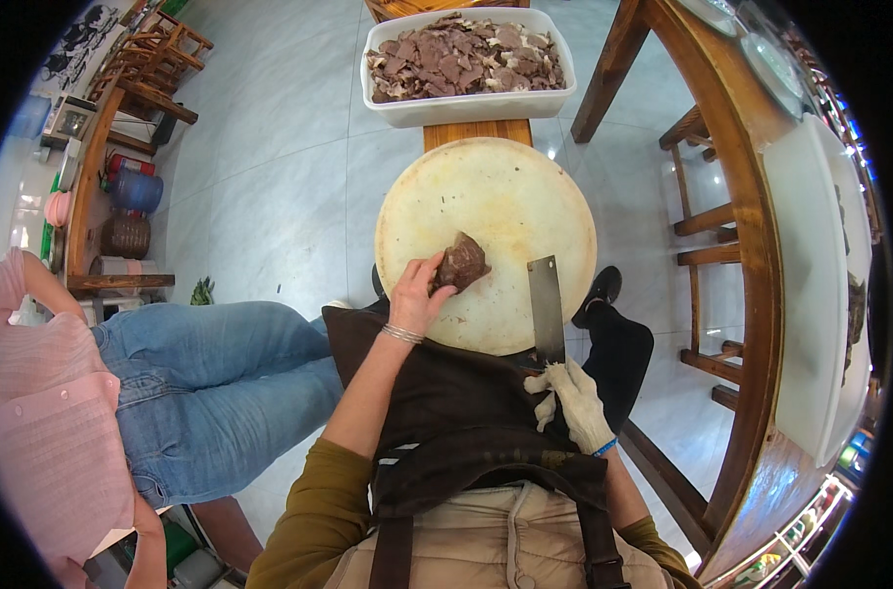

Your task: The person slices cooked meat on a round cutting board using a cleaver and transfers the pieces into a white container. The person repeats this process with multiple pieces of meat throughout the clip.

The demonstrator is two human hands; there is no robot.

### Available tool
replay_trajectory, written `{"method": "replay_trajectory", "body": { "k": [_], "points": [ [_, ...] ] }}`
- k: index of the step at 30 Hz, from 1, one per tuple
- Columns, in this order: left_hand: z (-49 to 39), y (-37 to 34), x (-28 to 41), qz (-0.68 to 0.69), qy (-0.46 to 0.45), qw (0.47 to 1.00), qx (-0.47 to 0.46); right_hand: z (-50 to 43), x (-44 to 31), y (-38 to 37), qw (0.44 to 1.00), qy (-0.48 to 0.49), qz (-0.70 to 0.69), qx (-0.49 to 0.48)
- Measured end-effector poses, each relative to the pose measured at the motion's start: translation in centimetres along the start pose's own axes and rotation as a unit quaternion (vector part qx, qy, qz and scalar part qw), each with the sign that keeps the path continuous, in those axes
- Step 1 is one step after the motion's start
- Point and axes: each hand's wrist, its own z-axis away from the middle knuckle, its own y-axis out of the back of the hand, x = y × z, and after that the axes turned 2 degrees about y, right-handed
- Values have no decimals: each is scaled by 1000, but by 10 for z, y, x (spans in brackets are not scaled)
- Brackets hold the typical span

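My left hand (415, 298), bare with bracelets at the wrist, grips the left side of a dark brown chunk of cooked meat (463, 263). The meat rests near the middle of a round, pale chopping board (491, 191) that shows stains and small crumbs. In a white knitted glove, my right hand (575, 405) holds a cleaver (546, 309) by its handle, most of which the fingers hide. The cleaver's broad blade lies over the board's right front edge, apart from the meat. Whether the blade touches the board I cannot tell.
Beyond the board, a white plastic tub (468, 109) heaped with sliced meat (454, 59) stands on a wooden support. A person in jeans (218, 390) stands close on my left. On the right, a wooden table (748, 147) carries another white tub (800, 294) with dark pieces inside.
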Motion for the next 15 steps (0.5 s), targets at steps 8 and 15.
{"method": "replay_trajectory", "body": {
  "k": [8, 15],
  "points": [
    [22, -21, 11, 76, 53, 995, 21, 1, -1, -2, 1000, 3, -7, 0],
    [3, -6, 9, 39, -2, 997, 63, 0, 0, 0, 1000, 7, -5, 1]
  ]
}}
